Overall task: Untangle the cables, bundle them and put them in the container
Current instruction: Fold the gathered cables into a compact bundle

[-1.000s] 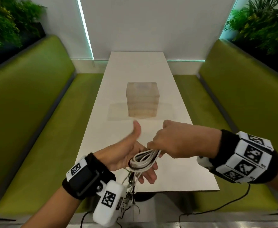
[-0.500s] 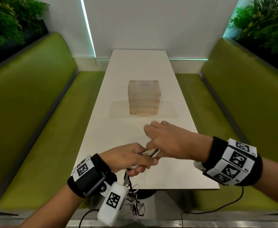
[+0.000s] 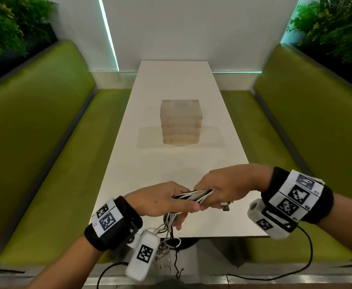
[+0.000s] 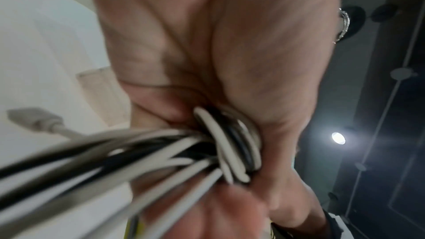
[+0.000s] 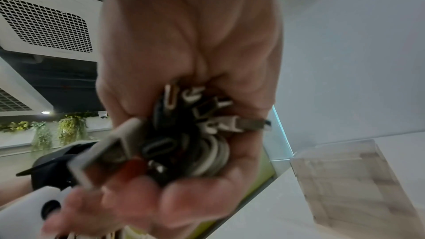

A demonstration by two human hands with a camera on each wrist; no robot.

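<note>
A bundle of white and black cables (image 3: 192,196) stretches between my two hands above the table's near edge. My left hand (image 3: 164,200) grips one end, its fingers curled round the strands (image 4: 230,144). My right hand (image 3: 223,188) grips the other end, where several plugs (image 5: 184,124) stick out of the fist. A USB plug (image 3: 225,206) pokes out below the right hand. Loose cable ends (image 3: 169,232) hang under the left hand, past the table edge. The clear box-shaped container (image 3: 181,122) stands at mid-table, well beyond both hands.
The long white table (image 3: 171,80) runs away from me between two green benches (image 3: 46,132) (image 3: 306,122). Plants (image 3: 10,24) stand behind both benches. Black wrist-camera leads (image 3: 296,268) dangle below the table edge.
The left hand, open under the coil a second ago, has closed round it. The right hand shifted right, drawing the bundle out between both hands. Both hands dropped slightly toward me.
</note>
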